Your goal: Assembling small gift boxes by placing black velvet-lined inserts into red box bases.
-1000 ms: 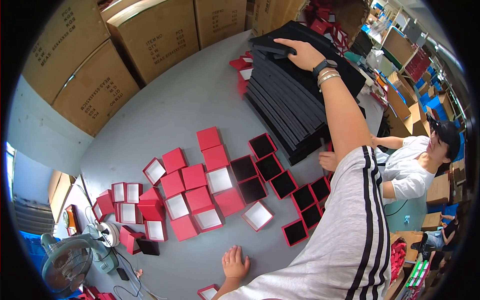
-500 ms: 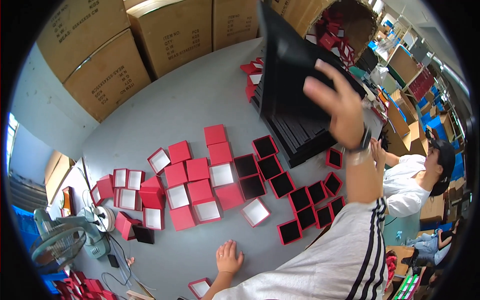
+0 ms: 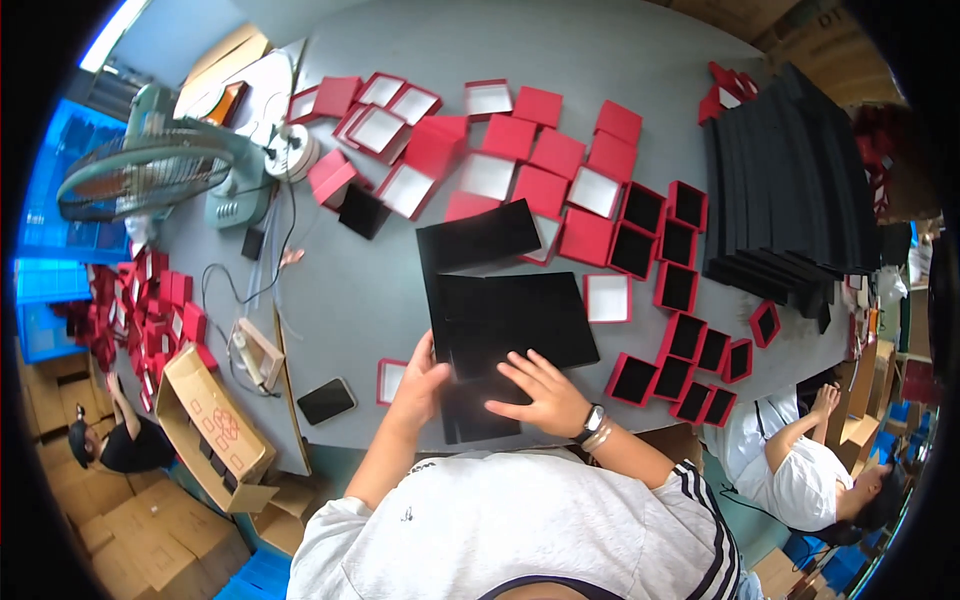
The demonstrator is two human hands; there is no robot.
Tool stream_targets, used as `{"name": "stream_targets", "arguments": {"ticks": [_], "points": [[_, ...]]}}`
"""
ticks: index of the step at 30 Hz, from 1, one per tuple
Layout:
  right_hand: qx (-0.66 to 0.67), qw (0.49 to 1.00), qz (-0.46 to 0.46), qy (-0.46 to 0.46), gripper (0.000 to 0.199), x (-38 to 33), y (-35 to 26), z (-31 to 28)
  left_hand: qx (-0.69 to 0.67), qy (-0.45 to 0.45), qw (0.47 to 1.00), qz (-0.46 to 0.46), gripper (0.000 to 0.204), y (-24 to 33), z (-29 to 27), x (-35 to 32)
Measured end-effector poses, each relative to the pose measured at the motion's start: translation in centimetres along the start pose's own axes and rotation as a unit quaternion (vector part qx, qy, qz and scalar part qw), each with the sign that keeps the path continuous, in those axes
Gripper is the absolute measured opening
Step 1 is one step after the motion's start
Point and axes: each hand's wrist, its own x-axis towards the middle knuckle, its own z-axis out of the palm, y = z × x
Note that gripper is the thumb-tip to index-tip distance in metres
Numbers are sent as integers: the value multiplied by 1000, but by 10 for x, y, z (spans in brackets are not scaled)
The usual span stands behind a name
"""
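Observation:
A black sheet point(image 3: 520, 318), apparently foam, lies in front of me with panels that sit at different angles. At its left edge my left hand point(image 3: 412, 388) is closed, thumb on the near side; some of its fingers are hidden. My right hand point(image 3: 545, 395) rests on the sheet's near part, fingers spread. Just beyond the sheet are red box pieces with white insides, such as a tray point(image 3: 607, 298). Right of it stand red boxes with black inserts point(image 3: 633, 378). A small white-lined red tray point(image 3: 391, 380) sits beside my left forearm.
A tall stack of black sheets point(image 3: 780, 190) stands at the right. On the left are a fan point(image 3: 150, 165), cables, a phone point(image 3: 326, 400) and an open carton point(image 3: 215, 425). Red boxes point(image 3: 150, 310) are heaped beyond. Two other people are nearby, one at each side.
My right hand has come from the stack at the right to the table before me, and a black sheet now lies there. My left hand has gone from resting on the table to the sheet's edge.

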Motion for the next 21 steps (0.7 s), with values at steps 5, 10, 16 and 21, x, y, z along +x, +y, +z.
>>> {"name": "stream_targets", "arguments": {"ticks": [5,10,16,21], "points": [[68,994,26,-84,51,-9,-40,102,265,225,938,12,59,-63,-69,-56],[-14,1000,10,-12,60,-39,-49,147,480,231,841,98,55,-83,-74,-95],[-117,989,26,82,56,-67,-57,169,568,242,763,190,43,-105,-86,-108],[-116,984,47,126,59,-75,-58,183,592,264,723,240,31,-116,-97,-116]]}}
